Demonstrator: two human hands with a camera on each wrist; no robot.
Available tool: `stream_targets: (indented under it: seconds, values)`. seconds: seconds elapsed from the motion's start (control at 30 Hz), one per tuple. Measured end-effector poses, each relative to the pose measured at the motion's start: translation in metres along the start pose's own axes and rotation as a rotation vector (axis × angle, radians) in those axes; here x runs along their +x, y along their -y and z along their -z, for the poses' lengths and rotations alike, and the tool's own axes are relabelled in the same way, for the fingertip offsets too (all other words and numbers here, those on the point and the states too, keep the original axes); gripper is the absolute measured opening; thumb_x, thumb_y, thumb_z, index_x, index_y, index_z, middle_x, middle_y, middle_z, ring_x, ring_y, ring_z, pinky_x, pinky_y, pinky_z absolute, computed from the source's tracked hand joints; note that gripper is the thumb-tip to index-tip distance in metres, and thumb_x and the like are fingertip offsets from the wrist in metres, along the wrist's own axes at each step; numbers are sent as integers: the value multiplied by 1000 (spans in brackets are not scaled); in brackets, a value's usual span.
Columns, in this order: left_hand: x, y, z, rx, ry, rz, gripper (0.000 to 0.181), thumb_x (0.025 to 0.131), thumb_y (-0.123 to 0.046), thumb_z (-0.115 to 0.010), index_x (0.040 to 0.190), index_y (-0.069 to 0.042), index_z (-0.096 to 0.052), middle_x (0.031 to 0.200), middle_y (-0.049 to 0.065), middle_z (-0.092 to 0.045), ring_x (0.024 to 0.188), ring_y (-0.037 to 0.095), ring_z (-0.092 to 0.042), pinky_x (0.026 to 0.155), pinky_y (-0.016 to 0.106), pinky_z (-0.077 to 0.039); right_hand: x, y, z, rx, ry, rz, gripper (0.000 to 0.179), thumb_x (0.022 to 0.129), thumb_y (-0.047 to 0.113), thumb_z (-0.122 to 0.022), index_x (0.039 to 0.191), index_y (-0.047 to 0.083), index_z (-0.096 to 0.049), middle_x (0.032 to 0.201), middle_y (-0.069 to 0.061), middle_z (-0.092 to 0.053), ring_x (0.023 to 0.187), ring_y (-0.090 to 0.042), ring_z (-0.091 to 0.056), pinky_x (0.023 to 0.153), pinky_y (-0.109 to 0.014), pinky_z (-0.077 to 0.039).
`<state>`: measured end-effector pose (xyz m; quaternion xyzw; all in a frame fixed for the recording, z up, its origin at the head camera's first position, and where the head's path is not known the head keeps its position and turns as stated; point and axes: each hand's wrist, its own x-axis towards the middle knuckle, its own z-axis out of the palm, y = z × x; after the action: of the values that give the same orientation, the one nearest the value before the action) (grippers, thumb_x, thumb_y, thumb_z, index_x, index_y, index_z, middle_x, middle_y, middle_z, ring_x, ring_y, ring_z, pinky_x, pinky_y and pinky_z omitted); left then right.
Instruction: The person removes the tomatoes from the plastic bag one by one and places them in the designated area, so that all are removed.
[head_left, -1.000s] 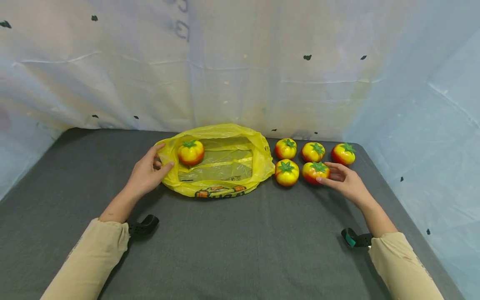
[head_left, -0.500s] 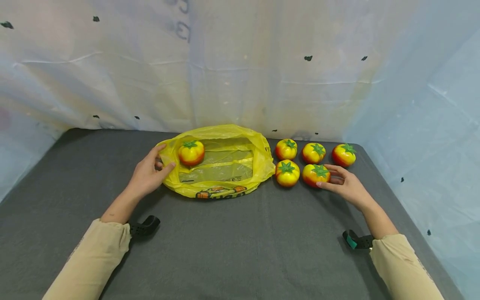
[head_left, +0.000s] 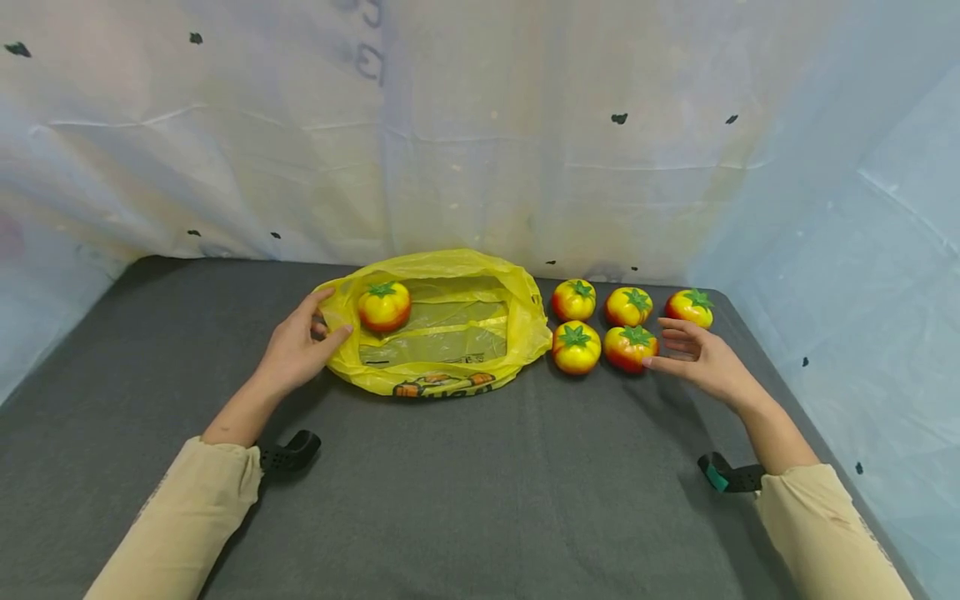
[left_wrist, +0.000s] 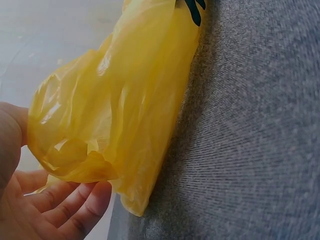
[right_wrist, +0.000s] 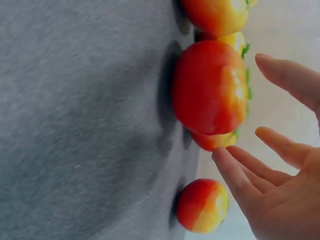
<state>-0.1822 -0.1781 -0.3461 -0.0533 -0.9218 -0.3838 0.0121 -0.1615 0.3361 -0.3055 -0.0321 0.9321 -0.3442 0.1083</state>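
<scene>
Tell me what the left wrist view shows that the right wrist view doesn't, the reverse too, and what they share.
Only the left wrist view shows the yellow bag, a bit of its dark print at the top of the picture, and the left hand at the bag's edge.

Only the right wrist view shows a red-and-yellow tomato-like fruit up close, with others around it, and the right hand, its fingers spread.

Both show the grey tabletop and the pale backdrop.

Nothing reads surely: dark print [head_left: 442,390] on the yellow bag [head_left: 435,265], right of the left grip [head_left: 295,344], is cut off; handwritten marks [head_left: 369,63] on the sheet [head_left: 480,183] beyond are unclear.
</scene>
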Motion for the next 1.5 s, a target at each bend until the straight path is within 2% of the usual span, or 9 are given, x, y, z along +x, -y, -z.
stream_targets:
  seconds: [0.23, 0.47, 0.53, 0.7, 0.77, 0.9, 0.97, 1.23, 1.5]
  values:
    - [0, -1, 2, -14, 11, -2, 65, 98, -28, -53, 149, 0, -25, 103, 20, -47, 70, 23, -48, 58, 31, -42, 3, 22, 5, 19, -69, 19, 84, 90, 41, -66, 152, 6, -23, 151, -25, -30, 136, -44, -34, 105, -60, -35]
    - [-1, -1, 2, -15, 21, 3, 65, 98, -29, -53, 149, 0, -25, 104, 20, -47, 73, 25, -49, 58, 31, -43, 10, 46, -3, 94, -124, 123, 72, 92, 35, -65, 150, 10, -32, 148, -22, -37, 132, -39, -41, 104, -54, -39]
    - [-1, 0, 2, -15, 22, 5, 65, 98, -29, -53, 149, 0, -25, 105, 20, -47, 74, 26, -50, 58, 31, -43, 12, 51, -6, 117, -124, 147, 69, 92, 32, -65, 149, 10, -33, 147, -20, -39, 132, -37, -42, 104, -50, -40]
    - [-1, 0, 2, -17, 23, 9, 65, 98, -29, -53, 150, -1, -24, 107, 21, -47, 75, 26, -50, 59, 31, -43, 21, 62, -17, 182, -122, 167, 65, 91, 30, -67, 147, 13, -38, 145, -14, -44, 130, -32, -47, 99, -31, -48]
    - [-1, 0, 3, -18, 25, 10, 65, 98, -29, -53, 150, -2, -24, 107, 21, -47, 74, 26, -50, 59, 31, -43, 25, 66, -22, 204, -121, 178, 63, 91, 29, -68, 146, 14, -41, 144, -13, -46, 129, -31, -48, 98, -32, -49]
    - [-1, 0, 2, -16, 27, 9, 66, 98, -30, -53, 150, -2, -24, 108, 20, -47, 74, 25, -50, 59, 31, -44, 32, 74, -32, 231, -126, 228, 60, 91, 27, -68, 143, 11, -44, 142, -15, -48, 128, -33, -48, 106, -46, -41]
    - [0, 0, 2, -13, 24, 7, 66, 98, -30, -53, 150, -2, -24, 107, 20, -48, 73, 25, -50, 58, 31, -43, 36, 77, -37, 242, -126, 253, 58, 91, 24, -67, 142, 9, -45, 141, -17, -48, 127, -34, -49, 107, -49, -39]
    - [0, 0, 2, -1, 13, -1, 66, 97, -28, -54, 149, -1, -25, 105, 20, -48, 70, 24, -49, 56, 31, -42, 52, 93, -58, 319, -68, 291, 56, 91, 21, -68, 140, 8, -46, 139, -18, -49, 126, -35, -50, 103, -44, -44]
    - [0, 0, 1, 0, 15, -6, 65, 98, -28, -54, 149, 0, -25, 108, 21, -48, 73, 25, -51, 58, 31, -43, 63, 109, -80, 374, -41, 331, 54, 90, 17, -69, 138, 5, -48, 138, -18, -49, 125, -35, -50, 104, -46, -43]
